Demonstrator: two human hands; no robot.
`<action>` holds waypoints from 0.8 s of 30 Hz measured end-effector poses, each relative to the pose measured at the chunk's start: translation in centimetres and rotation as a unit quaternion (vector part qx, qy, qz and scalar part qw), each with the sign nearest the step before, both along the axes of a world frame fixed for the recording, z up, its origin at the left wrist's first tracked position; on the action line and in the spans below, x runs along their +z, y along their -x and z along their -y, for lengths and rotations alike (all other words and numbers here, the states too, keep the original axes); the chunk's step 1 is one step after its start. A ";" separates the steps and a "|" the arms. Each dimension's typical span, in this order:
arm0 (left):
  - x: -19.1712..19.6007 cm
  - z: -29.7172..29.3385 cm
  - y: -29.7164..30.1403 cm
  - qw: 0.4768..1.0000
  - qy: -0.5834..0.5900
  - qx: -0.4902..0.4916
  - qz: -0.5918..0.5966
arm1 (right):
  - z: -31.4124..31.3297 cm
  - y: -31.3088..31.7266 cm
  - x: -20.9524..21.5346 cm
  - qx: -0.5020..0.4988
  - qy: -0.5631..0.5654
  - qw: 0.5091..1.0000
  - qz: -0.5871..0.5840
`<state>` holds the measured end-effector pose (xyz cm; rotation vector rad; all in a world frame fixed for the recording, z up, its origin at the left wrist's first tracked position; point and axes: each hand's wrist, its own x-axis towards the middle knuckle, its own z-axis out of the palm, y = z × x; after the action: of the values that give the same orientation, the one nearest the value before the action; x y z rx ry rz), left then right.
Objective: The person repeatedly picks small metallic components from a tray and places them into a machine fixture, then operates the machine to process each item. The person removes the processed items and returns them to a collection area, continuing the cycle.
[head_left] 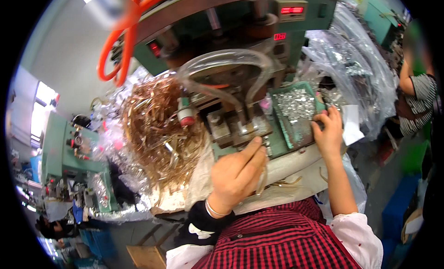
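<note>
My left hand (238,173) is closed in front of the metal fixture (247,130) of a press. Its fingertips are at the fixture's near edge, and a translucent yellowish tube (262,183) hangs below the fingers, apparently gripped in them. A thick clear tube (222,55) loops up from the fixture. At the right side of a green tray (287,138), my right hand (329,130) has its thumb and forefinger bent together; anything between them is too small to make out. Small shiny metal pieces (296,104) lie heaped in the tray.
Left of the fixture lies a big pile of brownish translucent strips (152,116). A red-tipped button (187,120) stands beside it. Orange hoses (102,61) hang at the upper left. Clear plastic bags (365,70) crowd the right, near another person (418,98).
</note>
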<state>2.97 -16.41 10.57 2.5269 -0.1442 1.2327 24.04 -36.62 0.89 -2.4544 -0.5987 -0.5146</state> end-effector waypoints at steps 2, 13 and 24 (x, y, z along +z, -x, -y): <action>-0.4 0.4 2.1 0.999 0.033 0.017 -0.009 | -0.1 0.0 0.2 0.005 0.020 1.000 0.022; -0.7 -11.6 8.3 0.883 -0.022 0.448 -0.139 | -2.5 1.8 3.1 0.035 -0.187 0.979 -0.074; -6.1 -13.7 9.3 0.849 0.099 0.476 -0.207 | -2.0 2.7 2.5 0.114 -0.267 0.951 -0.104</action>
<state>-6.32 -2.66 4.49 2.6175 1.4041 0.8195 21.33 -34.62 3.38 -1.8663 -0.5591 -0.2725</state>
